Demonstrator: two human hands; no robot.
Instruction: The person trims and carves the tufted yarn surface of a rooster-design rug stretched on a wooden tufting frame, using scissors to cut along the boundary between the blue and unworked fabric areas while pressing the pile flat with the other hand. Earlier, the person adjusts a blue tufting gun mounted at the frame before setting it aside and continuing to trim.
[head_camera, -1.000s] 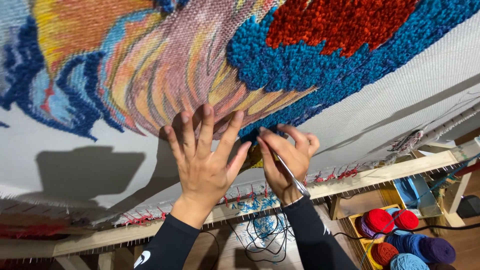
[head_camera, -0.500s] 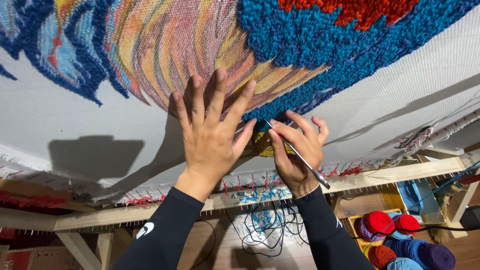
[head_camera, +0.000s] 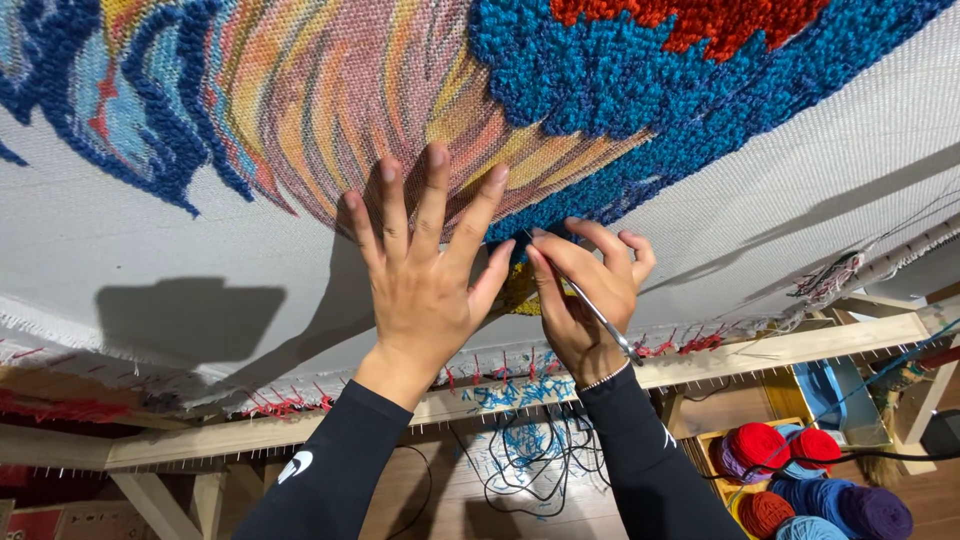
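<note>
A large rug canvas (head_camera: 200, 270) is stretched on a wooden frame (head_camera: 800, 345), with a printed multicolour pattern and tufted blue (head_camera: 620, 90) and red (head_camera: 700, 20) yarn areas. My left hand (head_camera: 425, 270) lies flat on the canvas with fingers spread, just below the striped pattern. My right hand (head_camera: 585, 295) pinches a thin metal punch needle (head_camera: 600, 318) whose tip meets the canvas at the lower edge of the blue tufting. A small yellow tufted patch (head_camera: 520, 292) shows between the two hands.
Red thread ends hang along the frame's lower rail. Blue yarn scraps and dark cables (head_camera: 530, 460) lie on the wooden floor. A yellow crate (head_camera: 745, 440) at the lower right holds red, blue and purple yarn balls (head_camera: 820, 485). A blue bag (head_camera: 830, 390) sits behind it.
The view has shifted down the canvas. Both hands stay pressed on the fabric, and the right hand keeps working the needle at the blue edge.
</note>
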